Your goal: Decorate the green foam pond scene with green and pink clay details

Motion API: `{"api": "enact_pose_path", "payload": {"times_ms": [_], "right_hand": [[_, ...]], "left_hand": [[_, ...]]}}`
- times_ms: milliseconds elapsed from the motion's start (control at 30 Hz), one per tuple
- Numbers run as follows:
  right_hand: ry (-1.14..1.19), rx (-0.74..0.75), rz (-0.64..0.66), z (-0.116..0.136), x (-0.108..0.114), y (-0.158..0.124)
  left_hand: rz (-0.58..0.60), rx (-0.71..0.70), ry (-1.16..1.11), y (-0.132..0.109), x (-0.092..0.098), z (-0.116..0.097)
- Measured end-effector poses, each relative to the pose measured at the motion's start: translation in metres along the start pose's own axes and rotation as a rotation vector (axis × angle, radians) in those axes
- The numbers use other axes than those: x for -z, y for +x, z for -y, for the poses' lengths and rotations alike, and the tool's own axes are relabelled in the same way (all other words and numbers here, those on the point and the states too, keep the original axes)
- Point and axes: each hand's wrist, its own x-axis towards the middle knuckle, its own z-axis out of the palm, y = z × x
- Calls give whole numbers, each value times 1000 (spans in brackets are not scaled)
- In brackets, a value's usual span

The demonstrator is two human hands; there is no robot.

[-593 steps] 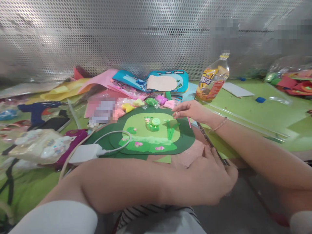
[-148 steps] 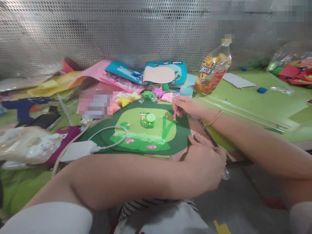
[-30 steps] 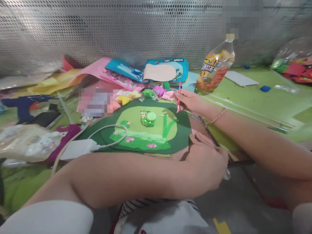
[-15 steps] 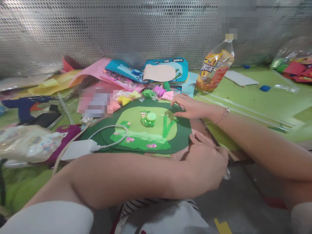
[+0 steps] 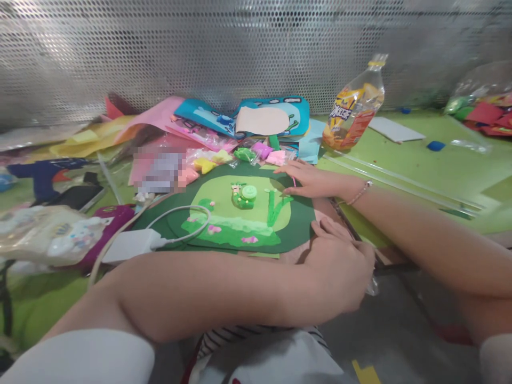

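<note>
My right hand (image 5: 306, 178) hovers at the right edge of a dark green card (image 5: 298, 229), thumb and forefinger apart. A thin pink strip (image 5: 295, 182) shows between its fingers; its exact kind is unclear. On the card's light green middle is a clay snail (image 5: 244, 196) with a pale green spiral shell. Green clay stems (image 5: 274, 208) stand right of it, and green clay grass with pink flowers (image 5: 250, 240) runs below. My left hand (image 5: 340, 261) rests curled at the card's lower right corner, a bit of clear plastic wrapper (image 5: 372, 285) poking out from it.
A white charger (image 5: 132, 244) and its looped cable overlap the card's left side. Several clay packets (image 5: 244, 154) lie behind it. A drink bottle (image 5: 354, 109) stands at the back right near clear sticks (image 5: 404, 181). A glue gun (image 5: 44, 173) and phone sit left.
My right hand has shifted slightly left and down over the card's edge, the pink strip moving with it. My left hand stays in place.
</note>
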Motion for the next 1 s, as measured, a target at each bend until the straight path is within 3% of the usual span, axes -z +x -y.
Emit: {"api": "enact_pose_path", "payload": {"times_ms": [333,567,667,833,1000], "right_hand": [[-9,-15,22,2,0,0],[-44,-7,-45,0,3,1],[-68,-35,-37,-1,1,1],[-58,-74,-245,-4,6,4],[14,-87,-416,-5,17,2]], "left_hand": [[-17,34,-32,0,2,0],[124,48,-174,3,16,10],[111,81,-223,5,18,14],[34,211,-288,14,12,26],[-131,208,-373,24,6,44]]}}
